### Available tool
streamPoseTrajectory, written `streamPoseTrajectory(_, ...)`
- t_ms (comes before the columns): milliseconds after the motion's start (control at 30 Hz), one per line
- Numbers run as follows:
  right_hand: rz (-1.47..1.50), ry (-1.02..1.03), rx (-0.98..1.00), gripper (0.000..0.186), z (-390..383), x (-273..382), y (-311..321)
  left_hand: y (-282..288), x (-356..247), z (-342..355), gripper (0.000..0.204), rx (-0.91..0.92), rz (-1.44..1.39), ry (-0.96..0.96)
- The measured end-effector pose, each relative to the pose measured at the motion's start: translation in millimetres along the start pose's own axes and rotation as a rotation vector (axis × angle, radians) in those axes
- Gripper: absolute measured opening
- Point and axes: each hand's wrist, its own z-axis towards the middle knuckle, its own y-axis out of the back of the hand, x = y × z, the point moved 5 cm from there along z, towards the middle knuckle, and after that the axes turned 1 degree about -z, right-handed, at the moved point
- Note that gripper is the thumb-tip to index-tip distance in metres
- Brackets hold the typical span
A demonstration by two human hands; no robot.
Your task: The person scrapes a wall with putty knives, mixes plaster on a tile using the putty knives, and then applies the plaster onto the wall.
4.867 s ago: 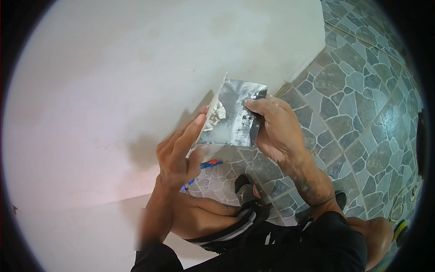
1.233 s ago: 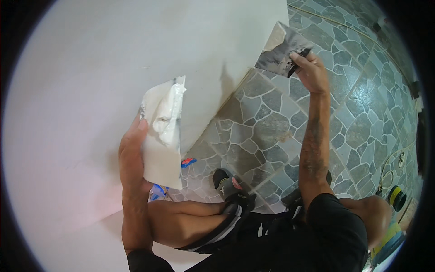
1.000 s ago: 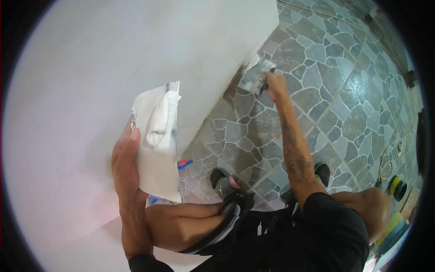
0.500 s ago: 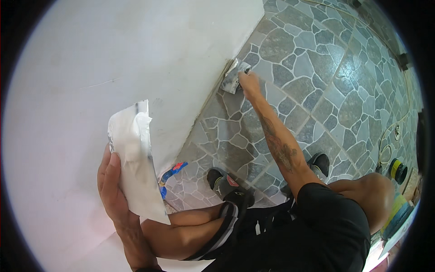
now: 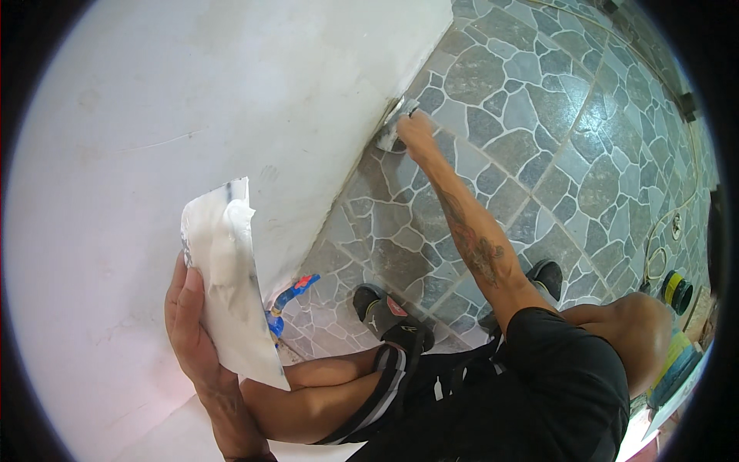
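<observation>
A wide metal putty blade (image 5: 245, 339) is gripped by its left edge in my left hand (image 5: 188, 323), fingers behind and thumb in front. White putty (image 5: 231, 239) is spread over its face, thickest near the upper right edge. At the foot of the white wall (image 5: 308, 100), my right hand (image 5: 416, 135) is closed around a smaller putty knife (image 5: 390, 139). That knife's smeared blade lies against the seam between wall and floor; its handle is mostly hidden by the hand.
Grey stone-patterned tiles (image 5: 481, 77) cover the floor. A blue valve with a red mark (image 5: 296, 289) sticks out low on the wall, near my shoes (image 5: 372, 304). A cable (image 5: 689, 154) and yellow-and-black round objects (image 5: 677, 292) lie at the right.
My right hand has shifted slightly left toward the wall, and the putty knife's blade now shows less of its face. The left hand and its blade have dropped a little.
</observation>
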Motion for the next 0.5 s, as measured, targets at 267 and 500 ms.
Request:
streamPoseTrajectory(267,-0.191,-0.012,0.099,0.042,-2,39,-11,-6,0,-3,0.048,-0.082,0.029,-0.002)
streamPoseTrajectory(500,-0.181,0.063,0.114,0.043,-8,55,-26,5,2,-4,0.049,-0.184,0.084,-0.013)
